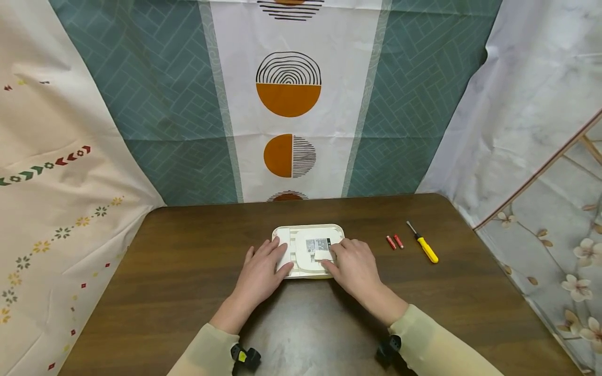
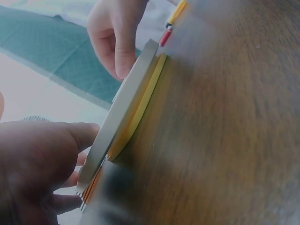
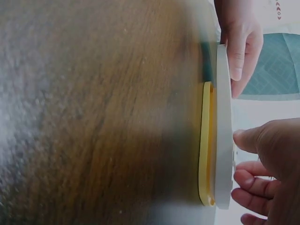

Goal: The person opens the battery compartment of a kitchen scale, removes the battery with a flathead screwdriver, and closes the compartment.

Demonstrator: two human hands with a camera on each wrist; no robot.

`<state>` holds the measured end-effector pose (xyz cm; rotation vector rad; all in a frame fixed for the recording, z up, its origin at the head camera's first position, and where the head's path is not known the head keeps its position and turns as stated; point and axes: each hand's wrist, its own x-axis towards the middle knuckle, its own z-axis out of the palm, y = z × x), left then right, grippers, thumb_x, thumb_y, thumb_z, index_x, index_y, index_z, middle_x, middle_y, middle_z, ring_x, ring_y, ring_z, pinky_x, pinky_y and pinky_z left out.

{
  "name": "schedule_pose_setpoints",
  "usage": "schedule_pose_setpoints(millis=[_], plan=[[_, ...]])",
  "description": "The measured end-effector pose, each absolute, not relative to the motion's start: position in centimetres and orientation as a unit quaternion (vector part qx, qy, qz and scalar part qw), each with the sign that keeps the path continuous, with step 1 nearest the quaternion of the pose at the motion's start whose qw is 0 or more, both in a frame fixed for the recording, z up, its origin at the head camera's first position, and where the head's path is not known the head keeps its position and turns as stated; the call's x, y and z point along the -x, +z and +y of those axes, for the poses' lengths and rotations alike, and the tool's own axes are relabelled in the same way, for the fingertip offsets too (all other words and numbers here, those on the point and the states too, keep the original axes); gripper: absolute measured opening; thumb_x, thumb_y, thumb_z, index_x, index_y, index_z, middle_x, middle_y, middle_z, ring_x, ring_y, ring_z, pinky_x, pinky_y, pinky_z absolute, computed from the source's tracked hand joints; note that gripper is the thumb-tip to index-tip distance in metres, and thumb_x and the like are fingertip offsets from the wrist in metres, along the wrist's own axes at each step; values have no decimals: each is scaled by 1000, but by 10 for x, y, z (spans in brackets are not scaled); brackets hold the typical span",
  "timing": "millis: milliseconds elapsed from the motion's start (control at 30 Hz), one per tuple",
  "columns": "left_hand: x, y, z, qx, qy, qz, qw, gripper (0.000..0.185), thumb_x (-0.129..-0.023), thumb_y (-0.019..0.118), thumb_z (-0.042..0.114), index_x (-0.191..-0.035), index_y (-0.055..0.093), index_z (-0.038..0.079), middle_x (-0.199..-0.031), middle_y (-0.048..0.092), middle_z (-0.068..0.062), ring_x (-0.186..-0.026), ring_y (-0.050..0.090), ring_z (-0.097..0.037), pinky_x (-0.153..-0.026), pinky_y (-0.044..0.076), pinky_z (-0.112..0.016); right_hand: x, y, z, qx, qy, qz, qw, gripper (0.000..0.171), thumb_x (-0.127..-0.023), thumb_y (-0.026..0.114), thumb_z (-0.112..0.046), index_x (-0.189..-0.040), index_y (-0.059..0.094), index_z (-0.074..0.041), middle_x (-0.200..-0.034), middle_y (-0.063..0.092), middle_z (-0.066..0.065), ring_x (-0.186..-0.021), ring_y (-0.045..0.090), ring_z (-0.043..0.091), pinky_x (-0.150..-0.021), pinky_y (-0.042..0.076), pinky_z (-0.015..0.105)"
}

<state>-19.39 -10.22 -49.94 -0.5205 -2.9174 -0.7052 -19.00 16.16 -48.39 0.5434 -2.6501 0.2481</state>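
A flat white device (image 1: 308, 232) with a yellow underside lies on the brown table (image 1: 188, 271), a printed label (image 1: 318, 244) facing up. My left hand (image 1: 265, 263) rests flat on its left part with the fingers straight. My right hand (image 1: 350, 261) lies on its right part, fingertips on a small white cover beside the label. The left wrist view shows the device (image 2: 131, 103) edge-on, my left hand (image 2: 42, 164) with its thumb at the rim and my right hand (image 2: 115, 33) beyond. The right wrist view shows the device (image 3: 224, 140), my right hand (image 3: 267, 164) and my left hand (image 3: 239, 42).
Two small red batteries (image 1: 394, 242) and a yellow-handled screwdriver (image 1: 425, 248) lie on the table to the right of the device. Patterned cloths hang behind and at both sides of the table. The near table edge is by my sleeves.
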Motion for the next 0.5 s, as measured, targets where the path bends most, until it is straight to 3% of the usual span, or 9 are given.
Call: schedule_pose_setpoints(millis=[300, 500], plan=[[193, -499, -102, 171, -229, -957, 51, 62, -108, 74, 43, -159, 62, 11, -170, 48, -16, -159, 41, -41, -125, 24, -75, 196, -485, 167, -233, 112, -945, 201, 25, -91, 95, -31, -94, 78, -12, -84, 62, 0, -82, 61, 26, -79, 55, 47], [193, -499, -101, 171, -228, -957, 50, 61, -107, 75, 42, -158, 62, 11, -169, 49, -16, -158, 41, -41, -125, 24, -75, 201, -485, 175, -268, 132, -936, 188, 21, -90, 96, -25, -96, 80, -12, -83, 61, -4, -81, 58, 22, -80, 54, 44]])
